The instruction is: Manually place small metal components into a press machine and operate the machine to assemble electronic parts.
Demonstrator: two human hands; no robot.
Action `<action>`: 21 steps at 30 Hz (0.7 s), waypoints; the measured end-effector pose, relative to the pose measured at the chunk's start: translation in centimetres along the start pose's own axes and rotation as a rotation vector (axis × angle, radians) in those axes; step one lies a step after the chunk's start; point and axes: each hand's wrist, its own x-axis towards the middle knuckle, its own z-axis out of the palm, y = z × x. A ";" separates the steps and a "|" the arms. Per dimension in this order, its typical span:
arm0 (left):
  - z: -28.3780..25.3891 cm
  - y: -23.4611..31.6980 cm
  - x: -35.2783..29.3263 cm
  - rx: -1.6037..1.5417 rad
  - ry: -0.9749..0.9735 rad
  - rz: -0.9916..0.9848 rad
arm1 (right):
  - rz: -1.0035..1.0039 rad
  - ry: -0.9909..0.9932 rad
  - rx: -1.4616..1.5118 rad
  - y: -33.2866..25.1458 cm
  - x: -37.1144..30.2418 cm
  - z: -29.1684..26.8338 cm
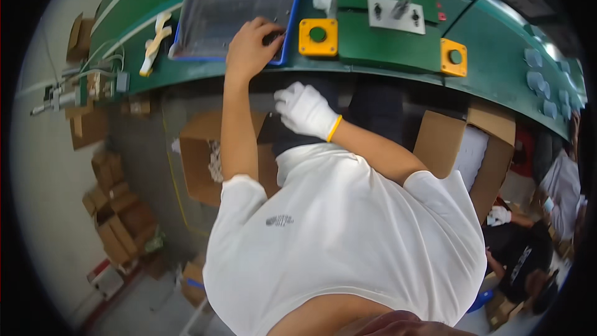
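Note:
My bare left hand (254,45) reaches over the near right corner of a blue-rimmed shallow tray (295,18) on the green workbench. Its fingers curl toward the thumb around something small and dark; the kind is not clear. My right hand (305,109), in a white glove with a yellow cuff, is held above my lap, just off the bench's near edge. Those fingers are bent in, and whatever they may hold is hidden. To the tray's right sits a yellow box with a green push button (318,35).
A white fixture plate (396,15) and a second yellow button box (454,57) stand farther right. A white-and-yellow glove (155,43) lies left of the tray. Open cardboard boxes (193,162) flank my legs. At the right, another person (519,255) is close by.

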 end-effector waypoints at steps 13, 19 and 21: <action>-0.4 -5.3 -1.6 -0.167 -0.227 -0.050 | 0.656 0.020 0.882 1.4 -8.8 -2.9; -0.6 -3.8 -0.7 -0.085 -0.270 -0.035 | 0.659 0.055 1.195 3.6 -12.3 -5.0; -0.4 -3.3 -0.8 -0.103 -0.247 -0.048 | 0.456 0.132 1.097 3.9 -12.3 -5.2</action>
